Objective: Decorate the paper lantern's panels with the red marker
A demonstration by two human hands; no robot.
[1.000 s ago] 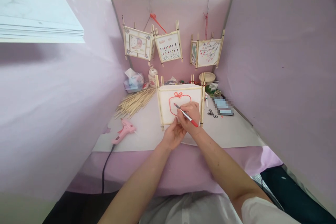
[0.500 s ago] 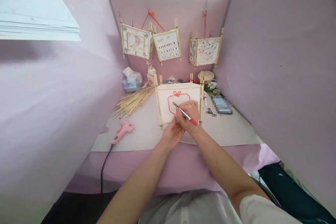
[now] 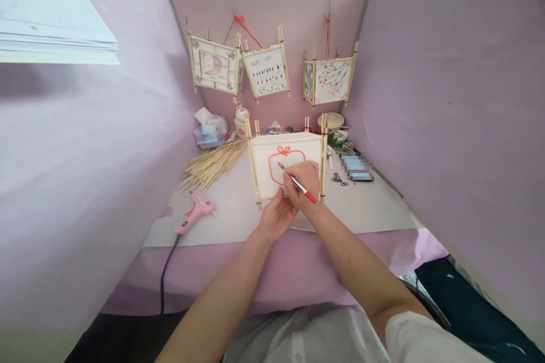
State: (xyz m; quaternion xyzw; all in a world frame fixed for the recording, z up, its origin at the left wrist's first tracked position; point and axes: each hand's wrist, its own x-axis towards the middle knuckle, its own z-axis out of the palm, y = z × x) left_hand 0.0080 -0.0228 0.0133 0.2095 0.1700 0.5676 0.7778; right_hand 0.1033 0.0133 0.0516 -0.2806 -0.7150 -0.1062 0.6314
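My right hand [image 3: 304,178] is closed around a slim red marker [image 3: 301,186] with a white barrel and a red end. The marker's tip points at the white front panel of a wood-framed lantern [image 3: 260,167], inside a red rounded outline with a bow on top [image 3: 284,150]. Whether the tip touches the panel I cannot tell. Below, my left hand [image 3: 279,215] grips the lantern's lower edge, its thumb up in front and its other fingers partly hidden. The right hand covers the lower right of the outline.
A pink glue gun [image 3: 196,212] with a black cord lies at the left, near a pile of wooden sticks [image 3: 215,164]. Black scissors [image 3: 339,178] and a blurred-out phone-like object [image 3: 357,167] lie at the right. Three decorated lanterns, one with branches [image 3: 334,82], hang behind.
The whole view has shifted slightly. The marker tip has moved a little up and left on the panel relative to the outline. Both hands keep their grips.
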